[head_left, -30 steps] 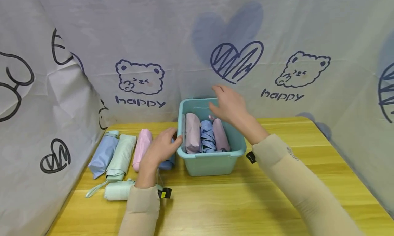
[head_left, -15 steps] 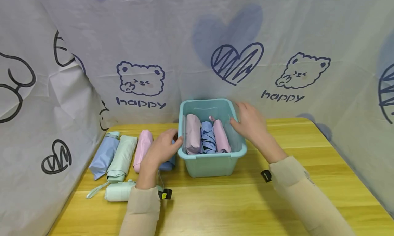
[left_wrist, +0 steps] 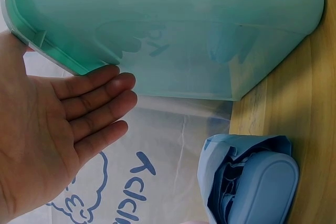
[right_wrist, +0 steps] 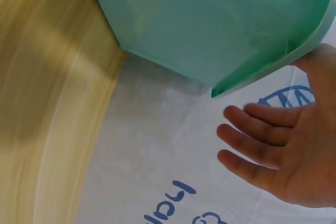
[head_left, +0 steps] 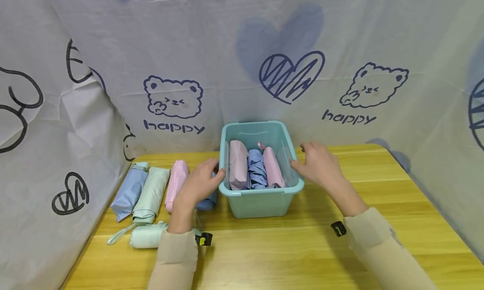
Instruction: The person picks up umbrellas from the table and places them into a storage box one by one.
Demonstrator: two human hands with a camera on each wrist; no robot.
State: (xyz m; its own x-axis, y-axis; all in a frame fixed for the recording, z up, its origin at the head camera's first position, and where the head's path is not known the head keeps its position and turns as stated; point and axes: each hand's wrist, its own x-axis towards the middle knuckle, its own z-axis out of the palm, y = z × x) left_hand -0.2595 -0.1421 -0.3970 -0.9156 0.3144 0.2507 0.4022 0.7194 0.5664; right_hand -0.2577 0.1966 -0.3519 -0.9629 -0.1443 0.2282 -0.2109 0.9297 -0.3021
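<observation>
A teal plastic bin (head_left: 261,205) stands near the back of the table. Inside lie a mauve folded umbrella (head_left: 238,164), a blue one (head_left: 257,168) and a pink one (head_left: 273,167). My left hand (head_left: 201,181) is at the bin's left rim, thumb over the edge; in the left wrist view its fingers stretch loosely under the rim. Across from it, my right hand (head_left: 320,164) has its thumb at the right rim. In the right wrist view its extended fingers stand apart from the bin wall. Neither hand holds an umbrella.
Left of the bin lie several folded umbrellas: blue (head_left: 130,191), pale green (head_left: 151,193), pink (head_left: 176,183) and a dark blue one (head_left: 206,202) partly behind my left hand. A mint umbrella (head_left: 146,236) lies crosswise in front. A printed cloth (head_left: 234,38) hangs behind the table (head_left: 264,256).
My right hand has moved from above the bin, right and down, to its right rim. The left hand stays at the left rim. The umbrellas in the bin look unmoved.
</observation>
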